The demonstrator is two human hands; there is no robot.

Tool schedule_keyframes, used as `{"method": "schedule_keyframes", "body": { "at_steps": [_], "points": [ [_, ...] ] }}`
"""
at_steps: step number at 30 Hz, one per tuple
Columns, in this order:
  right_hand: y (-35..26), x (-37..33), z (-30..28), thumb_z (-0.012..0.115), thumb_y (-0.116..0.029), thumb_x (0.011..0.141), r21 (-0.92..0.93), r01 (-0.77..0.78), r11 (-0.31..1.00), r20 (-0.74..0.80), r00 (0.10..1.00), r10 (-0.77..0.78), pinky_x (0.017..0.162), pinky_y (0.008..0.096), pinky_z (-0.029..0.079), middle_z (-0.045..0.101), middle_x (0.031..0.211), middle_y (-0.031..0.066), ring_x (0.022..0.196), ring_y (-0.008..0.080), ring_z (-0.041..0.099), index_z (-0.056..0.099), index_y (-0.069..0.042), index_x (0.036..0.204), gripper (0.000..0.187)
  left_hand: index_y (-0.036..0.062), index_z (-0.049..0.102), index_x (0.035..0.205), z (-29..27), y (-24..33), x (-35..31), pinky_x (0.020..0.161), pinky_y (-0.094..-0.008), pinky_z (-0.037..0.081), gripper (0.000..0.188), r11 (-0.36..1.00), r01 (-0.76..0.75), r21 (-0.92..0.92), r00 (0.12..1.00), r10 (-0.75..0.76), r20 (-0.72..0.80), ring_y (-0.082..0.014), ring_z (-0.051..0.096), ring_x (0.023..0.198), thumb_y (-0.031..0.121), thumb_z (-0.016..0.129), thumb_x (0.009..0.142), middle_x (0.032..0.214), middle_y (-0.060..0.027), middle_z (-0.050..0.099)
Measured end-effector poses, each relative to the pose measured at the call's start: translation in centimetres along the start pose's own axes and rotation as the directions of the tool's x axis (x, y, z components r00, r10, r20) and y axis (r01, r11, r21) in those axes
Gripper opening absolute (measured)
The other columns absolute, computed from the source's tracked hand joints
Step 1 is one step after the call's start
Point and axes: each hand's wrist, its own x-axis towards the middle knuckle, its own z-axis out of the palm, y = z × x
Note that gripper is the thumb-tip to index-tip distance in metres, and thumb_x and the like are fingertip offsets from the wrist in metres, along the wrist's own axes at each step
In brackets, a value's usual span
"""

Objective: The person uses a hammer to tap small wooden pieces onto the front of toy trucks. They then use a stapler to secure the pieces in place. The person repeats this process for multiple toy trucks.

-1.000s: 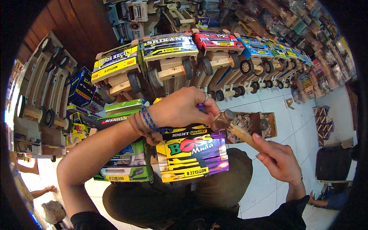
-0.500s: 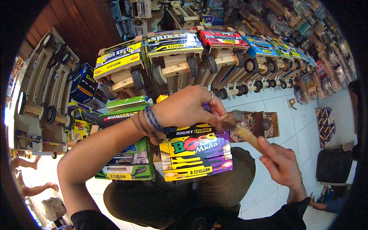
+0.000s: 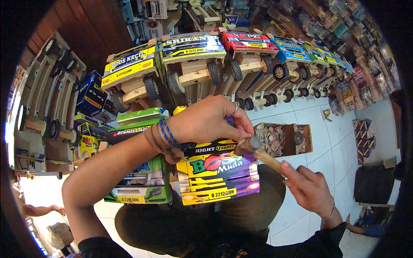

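Hammer (image 3: 265, 159) sits lower now, 4 o'clock of your left hand (image 3: 206, 121) (pinched, can't tell what); right hand (image 3: 312, 192) grips it. Clearance looks tight.

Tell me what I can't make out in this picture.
All in the head view:
Whether the left hand pinches anything: the hammer and the hand's own fingers cover the spot.
Most of the yellow-and-purple toy truck behind its front: hidden by the left hand.
The end of the hammer's handle: covered by the right hand.
The wood pieces: too small to tell their exact shapes.
Whose bare limb shows at left: cut off by the dark rim.
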Motion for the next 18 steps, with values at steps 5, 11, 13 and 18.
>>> {"method": "schedule_keyframes", "body": {
  "at_steps": [5,11,13,18],
  "points": [
    [0.09,0.00,-0.03,0.073,0.003,0.082,0.003,0.153,0.988,-0.275,0.950,-0.147,0.058,0.0381,0.053,0.065,0.090,0.0137,0.068,0.0285,0.065,0.054,-0.004,0.144,0.066,0.0026,0.076,0.107,0.01,-0.20,-0.07,0.075,-0.0260,0.052,0.024,0.999,0.027,0.018,0.999,-0.027,0.019,-0.0083,0.065,0.080,0.017,0.077,0.089,0.086,-0.0033,0.073],
    [0.30,-0.25,0.10,0.075,0.000,0.081,-0.004,0.135,0.991,-0.317,0.940,-0.129,0.052,0.0365,0.050,0.060,0.079,0.0082,0.061,0.0246,0.061,0.054,-0.008,0.145,0.068,0.0036,0.076,0.107,-0.02,-0.35,0.09,0.075,-0.0274,0.052,0.022,0.999,-0.013,0.035,1.000,0.013,0.010,-0.0086,0.065,0.080,0.013,0.075,0.088,0.085,-0.0029,0.072],
    [0.56,-0.14,0.19,0.076,-0.004,0.083,0.014,0.147,0.989,-0.248,0.959,-0.139,0.047,0.0349,0.049,0.056,0.075,0.0045,0.055,0.0202,0.058,0.052,-0.013,0.149,0.071,0.0040,0.076,0.108,-0.07,-0.33,0.07,0.075,-0.0275,0.052,0.023,0.998,0.002,0.061,1.000,-0.003,0.018,-0.0087,0.065,0.080,0.014,0.076,0.087,0.085,-0.0033,0.072],
    [0.89,0.03,0.09,0.075,-0.005,0.086,0.035,0.168,0.985,-0.342,0.928,-0.146,0.052,0.0391,0.053,0.059,0.077,0.0064,0.057,0.0243,0.060,0.050,-0.014,0.150,0.070,0.0041,0.075,0.107,-0.13,-0.22,0.02,0.075,-0.0272,0.052,0.024,0.999,0.001,0.047,1.000,-0.003,0.029,-0.0076,0.064,0.080,0.017,0.076,0.088,0.085,-0.0032,0.072]
  ]
}}
